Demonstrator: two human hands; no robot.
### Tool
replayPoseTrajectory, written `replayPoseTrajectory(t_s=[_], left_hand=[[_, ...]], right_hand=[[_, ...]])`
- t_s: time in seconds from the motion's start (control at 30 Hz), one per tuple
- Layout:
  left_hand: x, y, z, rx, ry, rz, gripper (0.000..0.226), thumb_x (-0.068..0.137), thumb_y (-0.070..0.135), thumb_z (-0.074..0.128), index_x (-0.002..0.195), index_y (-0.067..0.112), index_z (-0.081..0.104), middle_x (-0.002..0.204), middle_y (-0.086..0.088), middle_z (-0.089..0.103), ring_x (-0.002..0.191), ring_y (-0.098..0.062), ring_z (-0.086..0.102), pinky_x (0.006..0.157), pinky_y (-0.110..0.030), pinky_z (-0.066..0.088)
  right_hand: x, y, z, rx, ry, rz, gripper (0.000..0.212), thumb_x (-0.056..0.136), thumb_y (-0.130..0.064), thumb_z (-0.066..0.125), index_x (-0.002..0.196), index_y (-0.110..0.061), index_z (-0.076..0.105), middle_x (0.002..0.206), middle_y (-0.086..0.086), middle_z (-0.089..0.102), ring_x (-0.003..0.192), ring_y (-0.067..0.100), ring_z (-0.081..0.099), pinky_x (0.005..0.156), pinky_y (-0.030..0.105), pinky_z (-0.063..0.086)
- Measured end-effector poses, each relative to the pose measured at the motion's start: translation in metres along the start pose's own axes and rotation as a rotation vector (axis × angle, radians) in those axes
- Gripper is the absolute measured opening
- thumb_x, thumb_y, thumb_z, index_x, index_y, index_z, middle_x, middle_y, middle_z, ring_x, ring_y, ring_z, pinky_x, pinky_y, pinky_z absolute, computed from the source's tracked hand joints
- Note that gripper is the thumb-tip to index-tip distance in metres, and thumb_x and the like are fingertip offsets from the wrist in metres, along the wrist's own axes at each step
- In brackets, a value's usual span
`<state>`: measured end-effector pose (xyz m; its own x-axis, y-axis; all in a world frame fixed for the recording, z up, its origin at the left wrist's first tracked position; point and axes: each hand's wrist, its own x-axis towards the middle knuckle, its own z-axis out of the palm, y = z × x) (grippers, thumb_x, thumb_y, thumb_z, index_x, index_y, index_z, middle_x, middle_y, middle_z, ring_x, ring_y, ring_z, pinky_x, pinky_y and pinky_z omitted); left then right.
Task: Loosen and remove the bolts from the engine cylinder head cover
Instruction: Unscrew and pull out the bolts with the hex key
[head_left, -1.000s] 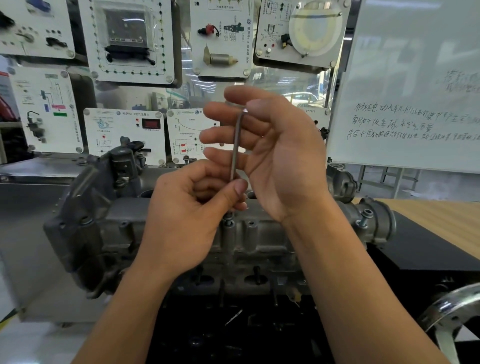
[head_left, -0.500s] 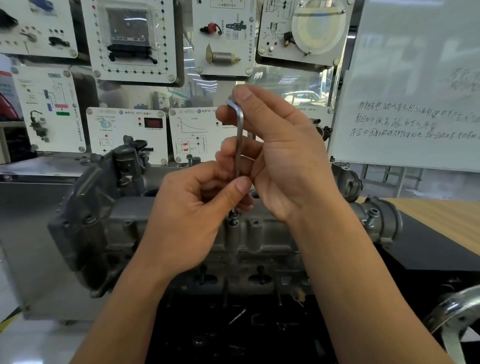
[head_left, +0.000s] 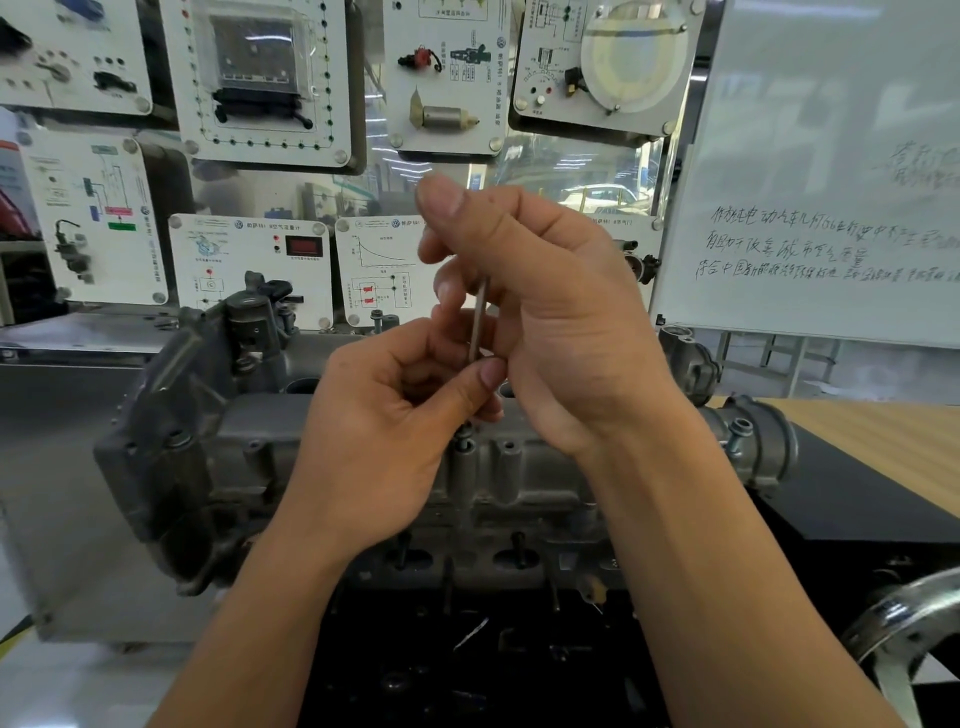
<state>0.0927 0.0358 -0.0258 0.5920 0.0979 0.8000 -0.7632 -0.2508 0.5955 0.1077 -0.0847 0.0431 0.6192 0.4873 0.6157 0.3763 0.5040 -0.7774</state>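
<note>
1. The grey cast-metal cylinder head cover (head_left: 249, 457) lies across the middle of the view. It is rigid and heavy, and judged unlikely to shift under wrench load, so no bracing grip appears necessary.

2. The left hand (head_left: 384, 447) pinches the lower shaft of the thin steel hex key (head_left: 479, 322) between thumb and curled fingers, just above the cover's near edge. This grip steers the tip.

3. The key stands nearly upright. It is slim, smooth and stiff, and probably slippery between bare fingers. Take hold low for alignment and at the bend for leverage.

4. The small dark bolt (head_left: 464, 431) sits directly under the key tip, in a boss on the cover's near edge. Its head appears slightly raised above the boss. Whether the tip is seated in the socket cannot be told. The bolt is light, hard and easily dropped. Once it is free, pinch it by the head.

5. The right hand (head_left: 550, 322) wraps the key's upper part with curled fingers, the thumb capping the top. The short arm is hidden.

6. 1 flanged silver bolt (head_left: 737, 436) shows on the round end housing to the right, in front of the wooden counter (head_left: 883, 441).
</note>
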Motion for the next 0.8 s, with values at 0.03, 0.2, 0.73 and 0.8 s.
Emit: replayPoseTrajectory(t_s=[0.03,0.2,0.73,0.8], left_hand=[[0.0,0.0,0.0,0.004,0.001,0.003,0.013,0.086,0.02,0.069,0.093,0.01,0.073,0.079,-0.008,0.075,0.069,-0.023,0.072,0.068,-0.029,0.058],[0.001,-0.003,-0.001,0.022,0.026,0.008,0.006,0.086,0.021,0.07,0.089,0.016,0.073,0.075,-0.006,0.075,0.066,-0.019,0.073,0.065,-0.025,0.058],[0.0,-0.003,0.0,0.091,0.036,-0.009,0.013,0.084,0.026,0.074,0.083,0.014,0.068,0.071,-0.003,0.074,0.065,-0.02,0.073,0.065,-0.031,0.06],[-0.001,-0.003,-0.001,0.063,0.029,-0.013,0.02,0.082,0.028,0.076,0.083,0.01,0.067,0.074,-0.006,0.075,0.069,-0.023,0.074,0.068,-0.036,0.061]], right_hand=[[0.0,0.0,0.0,0.009,-0.004,-0.005,0.02,0.084,-0.015,0.073,0.069,-0.011,0.06,0.075,0.01,0.054,0.058,0.014,0.044,0.056,0.031,0.033],[0.005,0.003,-0.008,0.128,-0.052,-0.017,0.006,0.077,-0.013,0.061,0.073,-0.008,0.063,0.073,0.003,0.066,0.062,0.013,0.055,0.06,0.029,0.052],[0.013,0.012,-0.015,0.264,0.024,0.026,0.026,0.103,-0.028,0.049,0.092,-0.01,0.063,0.06,0.001,0.066,0.046,0.012,0.061,0.046,0.022,0.051],[0.011,0.014,-0.006,0.237,0.094,0.037,0.019,0.102,-0.024,0.053,0.096,-0.01,0.064,0.049,-0.002,0.055,0.034,0.008,0.045,0.041,0.021,0.037]])
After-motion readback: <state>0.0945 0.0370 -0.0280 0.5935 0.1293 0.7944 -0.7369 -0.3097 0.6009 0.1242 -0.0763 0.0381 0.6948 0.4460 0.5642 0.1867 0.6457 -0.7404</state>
